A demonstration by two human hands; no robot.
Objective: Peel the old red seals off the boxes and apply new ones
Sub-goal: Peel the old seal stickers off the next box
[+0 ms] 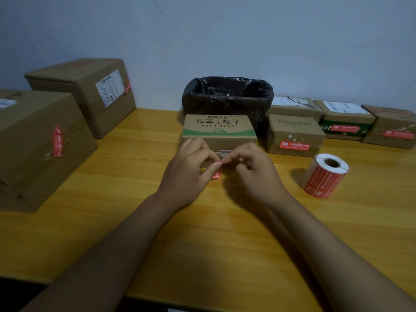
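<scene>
Red paper is pinched between both hands just in front of the small box [219, 131] at the middle of the table [112, 199]. The old seal [216, 175] is gripped by the left hand [191, 170] with thumb and fingers curled, while the right hand [252, 167] is curled at the same strip; its exact hold cannot be told. Thin, limp and sticky handling is to be expected, so tearing is likely; a lifted corner is best taken. A roll of new seals [325, 175] is stood near right, a lined bin [227, 95] behind.

bare forearms, no sleeves, left grip [191, 163], right grip [252, 165]
</scene>
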